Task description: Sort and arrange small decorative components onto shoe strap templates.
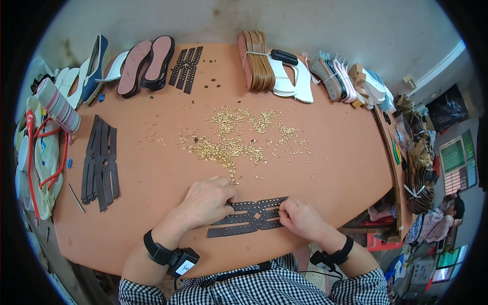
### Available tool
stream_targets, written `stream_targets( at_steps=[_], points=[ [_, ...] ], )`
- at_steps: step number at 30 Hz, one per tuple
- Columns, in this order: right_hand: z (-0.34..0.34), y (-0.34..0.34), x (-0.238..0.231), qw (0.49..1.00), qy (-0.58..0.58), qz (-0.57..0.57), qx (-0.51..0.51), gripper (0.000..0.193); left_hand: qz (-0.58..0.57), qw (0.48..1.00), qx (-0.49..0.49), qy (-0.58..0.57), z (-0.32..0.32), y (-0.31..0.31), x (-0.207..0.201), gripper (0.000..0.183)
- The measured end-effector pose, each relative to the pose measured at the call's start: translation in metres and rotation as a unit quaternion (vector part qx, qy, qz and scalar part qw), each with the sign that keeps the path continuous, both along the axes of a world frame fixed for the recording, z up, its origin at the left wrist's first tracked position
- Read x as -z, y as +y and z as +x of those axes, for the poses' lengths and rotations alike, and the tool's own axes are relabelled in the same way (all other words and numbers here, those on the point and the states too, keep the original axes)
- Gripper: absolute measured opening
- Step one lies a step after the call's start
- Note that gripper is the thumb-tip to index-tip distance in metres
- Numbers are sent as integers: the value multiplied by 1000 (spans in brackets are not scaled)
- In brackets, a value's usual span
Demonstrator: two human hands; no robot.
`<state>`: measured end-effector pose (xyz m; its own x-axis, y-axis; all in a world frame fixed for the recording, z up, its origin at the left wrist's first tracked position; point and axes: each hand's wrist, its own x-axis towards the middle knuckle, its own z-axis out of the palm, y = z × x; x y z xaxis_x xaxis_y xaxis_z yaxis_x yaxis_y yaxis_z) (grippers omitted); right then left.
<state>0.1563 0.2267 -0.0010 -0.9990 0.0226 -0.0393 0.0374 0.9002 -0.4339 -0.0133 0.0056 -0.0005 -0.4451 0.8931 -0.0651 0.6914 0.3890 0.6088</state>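
Beyond a marked label [186,267], left hand's [207,201] grip unclear; straps [249,213] in right hand's [303,218] pinch

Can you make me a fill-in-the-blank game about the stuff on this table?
1. The tiny studs scattered on the table are the colour ____.
2. The left hand is at the left half of the dark studded strap piece, and the right hand is at its ____ half.
3. The pair of shoe soles at the back has tops coloured ____.
4. The thin metal rod lies near the table's ____ edge.

Missing words: gold; right; pink; left.
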Motion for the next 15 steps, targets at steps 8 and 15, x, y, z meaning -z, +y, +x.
stream_targets(
  at_steps=[8, 15],
  points=[
    [6, 6, 5, 990, -21, -107, 92, 13, 4, 1000, 0, -3, 0, 0, -1, 18],
    [3, 4, 2, 999, -16, -42, 25, 12, 4, 1000, 0, -2, 0, 0, -1, 18]
  ],
)
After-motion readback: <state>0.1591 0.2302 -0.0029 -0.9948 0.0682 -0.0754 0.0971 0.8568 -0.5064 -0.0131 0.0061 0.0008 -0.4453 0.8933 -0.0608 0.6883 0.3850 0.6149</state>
